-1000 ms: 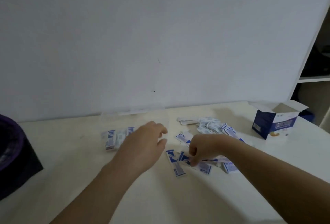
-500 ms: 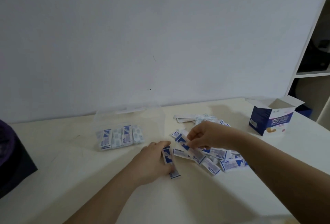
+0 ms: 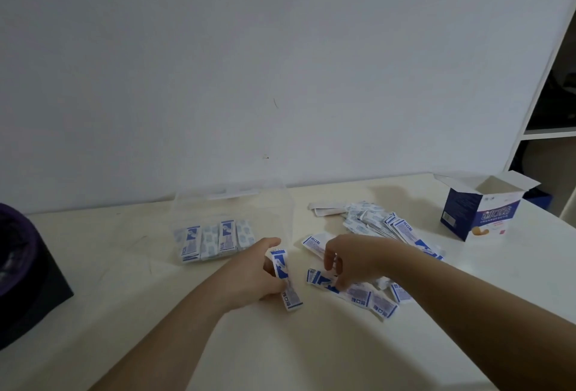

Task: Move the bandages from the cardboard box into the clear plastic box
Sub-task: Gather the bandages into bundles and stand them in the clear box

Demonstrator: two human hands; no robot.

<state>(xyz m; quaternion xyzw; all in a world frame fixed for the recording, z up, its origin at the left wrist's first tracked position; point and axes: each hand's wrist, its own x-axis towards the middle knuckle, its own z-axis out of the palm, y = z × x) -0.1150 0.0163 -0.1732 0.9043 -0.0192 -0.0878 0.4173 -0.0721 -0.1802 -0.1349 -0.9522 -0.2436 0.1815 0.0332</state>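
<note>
While my left hand [image 3: 258,272] grips one bandage [image 3: 285,278], long axis aimed at the clear plastic box's [image 3: 265,209] near-right corner (the nearer hand), my right hand [image 3: 352,262] curls onto loose bandages [image 3: 358,292] right of that box, grip unclear.

One wide-angle camera, worn on the head, is covering the scene. It is looking forward and slightly down across the table [image 3: 93,312] toward the wall [image 3: 280,63], which is filling the upper half of the frame. It is sitting close: both forearms [image 3: 174,344] are entering from the bottom edge, the left hand [image 3: 254,275] and right hand [image 3: 355,258] lying near centre. The cardboard box [image 3: 480,213] is falling at the right margin, a dark object [image 3: 25,272] at the left.
</note>
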